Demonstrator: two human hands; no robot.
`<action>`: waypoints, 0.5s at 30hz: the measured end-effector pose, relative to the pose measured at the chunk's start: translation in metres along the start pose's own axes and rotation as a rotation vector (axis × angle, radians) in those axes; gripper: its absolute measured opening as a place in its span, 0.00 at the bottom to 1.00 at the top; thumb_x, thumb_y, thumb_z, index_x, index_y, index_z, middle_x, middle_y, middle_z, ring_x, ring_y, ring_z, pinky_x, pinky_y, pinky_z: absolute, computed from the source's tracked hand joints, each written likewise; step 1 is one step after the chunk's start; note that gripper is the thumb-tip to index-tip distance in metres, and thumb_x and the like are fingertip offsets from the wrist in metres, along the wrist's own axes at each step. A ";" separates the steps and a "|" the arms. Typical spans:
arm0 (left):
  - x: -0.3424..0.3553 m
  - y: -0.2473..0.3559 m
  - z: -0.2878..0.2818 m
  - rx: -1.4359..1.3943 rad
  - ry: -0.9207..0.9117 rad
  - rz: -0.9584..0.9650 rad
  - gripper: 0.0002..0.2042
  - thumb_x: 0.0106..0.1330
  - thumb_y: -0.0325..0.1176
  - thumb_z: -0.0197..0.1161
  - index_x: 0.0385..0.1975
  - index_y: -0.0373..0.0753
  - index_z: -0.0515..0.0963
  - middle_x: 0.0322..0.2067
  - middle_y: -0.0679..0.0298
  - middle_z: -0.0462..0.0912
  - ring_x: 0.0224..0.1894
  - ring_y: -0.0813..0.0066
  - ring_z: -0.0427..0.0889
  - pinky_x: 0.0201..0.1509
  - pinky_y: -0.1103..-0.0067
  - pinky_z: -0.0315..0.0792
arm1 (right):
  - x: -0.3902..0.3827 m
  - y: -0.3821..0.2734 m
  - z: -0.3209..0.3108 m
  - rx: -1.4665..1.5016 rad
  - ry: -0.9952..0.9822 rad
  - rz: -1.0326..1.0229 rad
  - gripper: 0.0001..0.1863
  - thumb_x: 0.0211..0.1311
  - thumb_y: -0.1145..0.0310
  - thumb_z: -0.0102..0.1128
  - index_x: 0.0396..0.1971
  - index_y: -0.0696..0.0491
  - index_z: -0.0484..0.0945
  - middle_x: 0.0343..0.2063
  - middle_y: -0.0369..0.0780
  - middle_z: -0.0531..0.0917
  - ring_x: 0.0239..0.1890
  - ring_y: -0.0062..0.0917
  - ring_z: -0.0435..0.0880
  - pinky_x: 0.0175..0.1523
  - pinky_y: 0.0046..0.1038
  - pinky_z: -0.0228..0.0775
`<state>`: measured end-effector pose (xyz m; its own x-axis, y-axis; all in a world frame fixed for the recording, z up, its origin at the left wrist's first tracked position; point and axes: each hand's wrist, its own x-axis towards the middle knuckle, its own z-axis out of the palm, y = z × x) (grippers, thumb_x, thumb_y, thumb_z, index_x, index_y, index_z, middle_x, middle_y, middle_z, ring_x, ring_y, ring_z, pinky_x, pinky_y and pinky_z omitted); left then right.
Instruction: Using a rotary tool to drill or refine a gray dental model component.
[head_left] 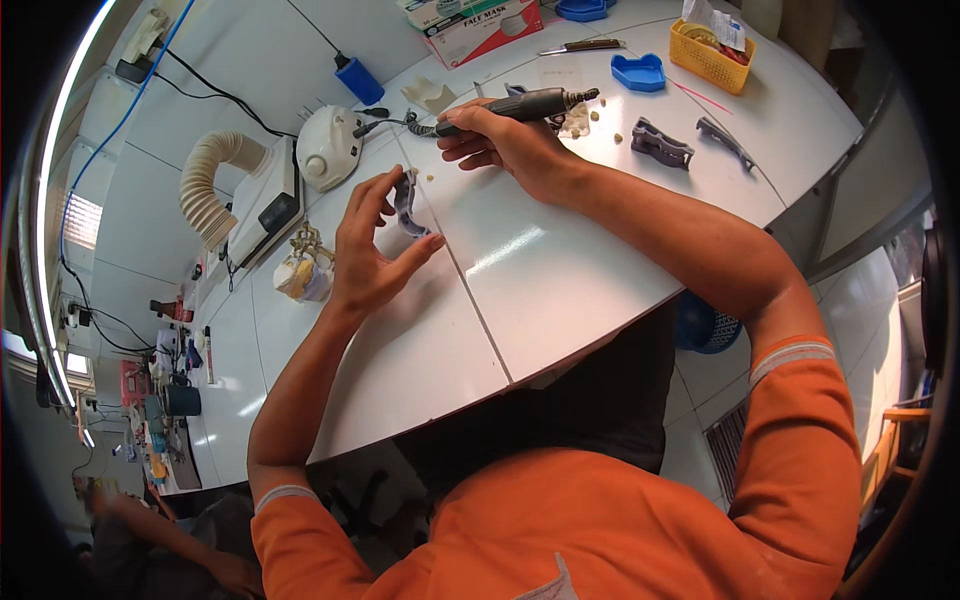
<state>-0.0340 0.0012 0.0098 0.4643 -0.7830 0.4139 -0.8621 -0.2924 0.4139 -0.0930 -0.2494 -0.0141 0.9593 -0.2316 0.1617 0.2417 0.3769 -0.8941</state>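
Note:
My left hand (364, 252) grips a grey curved dental model piece (406, 204) between thumb and fingertips, just above the white table (400, 350). In my right hand (530, 158) lies a dark dental handpiece (520, 107), held across the fingers, its tip end pointing right. A coiled cord leads from its left end toward a white rounded control unit (328, 148). Small tooth-coloured bits (430, 178) lie between my hands. Beyond the right hand, more pale bits (576, 122) are partly hidden by the handpiece.
Grey model pieces (661, 144) lie at the right, near a blue tray (638, 73) and a yellow basket (712, 58). A knife (582, 46) lies behind. At the left stand a ribbed hose (212, 180) and a plaster model on a metal articulator (303, 275). Another person's arm (170, 535) shows lower left.

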 end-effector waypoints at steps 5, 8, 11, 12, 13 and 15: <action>0.004 0.002 -0.002 -0.212 0.054 0.043 0.44 0.59 0.39 0.82 0.75 0.37 0.67 0.65 0.52 0.76 0.54 0.66 0.79 0.58 0.73 0.74 | 0.002 -0.002 -0.003 -0.030 0.027 -0.004 0.20 0.71 0.56 0.67 0.47 0.60 0.83 0.40 0.45 0.90 0.42 0.30 0.91 0.51 0.30 0.84; 0.006 0.003 0.001 -0.030 -0.210 0.123 0.43 0.60 0.46 0.80 0.74 0.36 0.69 0.65 0.51 0.76 0.58 0.63 0.80 0.61 0.67 0.74 | 0.002 -0.003 -0.009 -0.060 -0.012 0.063 0.23 0.75 0.55 0.61 0.59 0.57 0.81 0.50 0.46 0.88 0.52 0.30 0.88 0.59 0.32 0.79; 0.013 -0.003 -0.001 -0.110 -0.267 0.010 0.44 0.59 0.45 0.81 0.74 0.36 0.69 0.59 0.53 0.77 0.59 0.62 0.79 0.64 0.67 0.73 | 0.002 -0.003 -0.008 -0.068 -0.026 0.065 0.24 0.75 0.55 0.61 0.60 0.59 0.80 0.49 0.47 0.88 0.53 0.30 0.88 0.59 0.32 0.78; 0.013 -0.009 0.003 -0.123 -0.263 0.009 0.44 0.59 0.45 0.81 0.74 0.36 0.69 0.59 0.53 0.77 0.59 0.62 0.79 0.64 0.67 0.73 | 0.000 -0.004 -0.008 -0.078 -0.024 0.073 0.24 0.75 0.55 0.61 0.60 0.59 0.80 0.49 0.47 0.88 0.53 0.30 0.88 0.59 0.32 0.78; 0.013 -0.015 0.007 -0.259 -0.196 -0.039 0.45 0.58 0.42 0.82 0.74 0.34 0.67 0.58 0.54 0.76 0.59 0.64 0.78 0.65 0.67 0.73 | -0.003 -0.005 -0.008 -0.080 -0.029 0.073 0.25 0.76 0.55 0.61 0.61 0.59 0.80 0.49 0.48 0.88 0.53 0.30 0.88 0.59 0.32 0.78; 0.014 -0.028 0.010 -0.398 -0.113 -0.091 0.47 0.57 0.38 0.83 0.75 0.32 0.65 0.57 0.55 0.76 0.59 0.66 0.78 0.65 0.68 0.73 | -0.003 -0.006 -0.004 -0.092 -0.046 0.076 0.26 0.76 0.55 0.61 0.61 0.60 0.79 0.49 0.48 0.88 0.53 0.30 0.88 0.59 0.32 0.78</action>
<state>-0.0053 -0.0069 -0.0047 0.4908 -0.8254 0.2791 -0.6628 -0.1457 0.7345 -0.0978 -0.2550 -0.0105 0.9806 -0.1630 0.1087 0.1552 0.3074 -0.9388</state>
